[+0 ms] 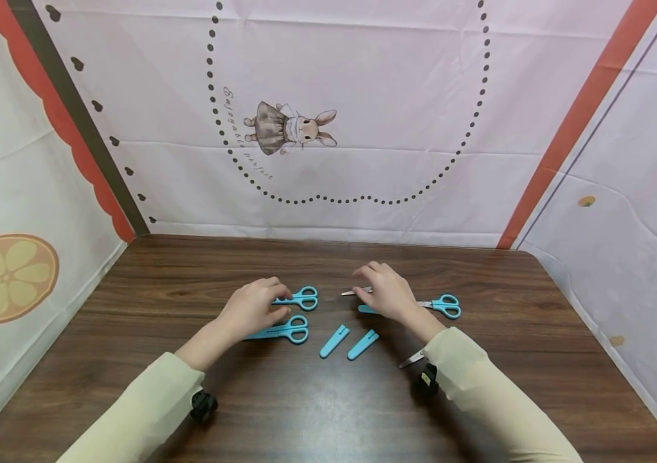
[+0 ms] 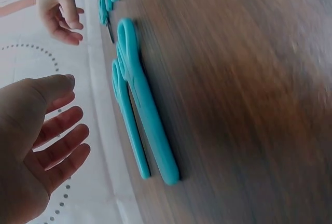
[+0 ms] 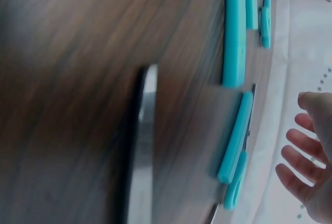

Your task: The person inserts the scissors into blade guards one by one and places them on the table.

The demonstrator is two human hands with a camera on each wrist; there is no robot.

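My left hand (image 1: 253,310) hovers over two pairs of blue-handled scissors with blue covers on their blades: the far pair (image 1: 307,298) and the near pair (image 1: 297,330). Its fingers are loosely bent and hold nothing in the left wrist view. Farther right, my right hand (image 1: 387,294) hangs with relaxed fingers and nothing between them, as the right wrist view shows. Around it lie bare-bladed scissors with a blue handle (image 1: 449,307), a blue blade cover (image 1: 367,309) partly behind the hand, and a thin metal blade tip (image 1: 356,292). The hand hides the rest of that blade.
Two loose blue blade covers, a left one (image 1: 334,341) and a right one (image 1: 362,345), lie between the hands on the brown wooden table (image 1: 282,411). Another bare scissor blade (image 1: 412,359) pokes out beneath the right sleeve. A printed cloth (image 1: 392,96) rises behind the table.
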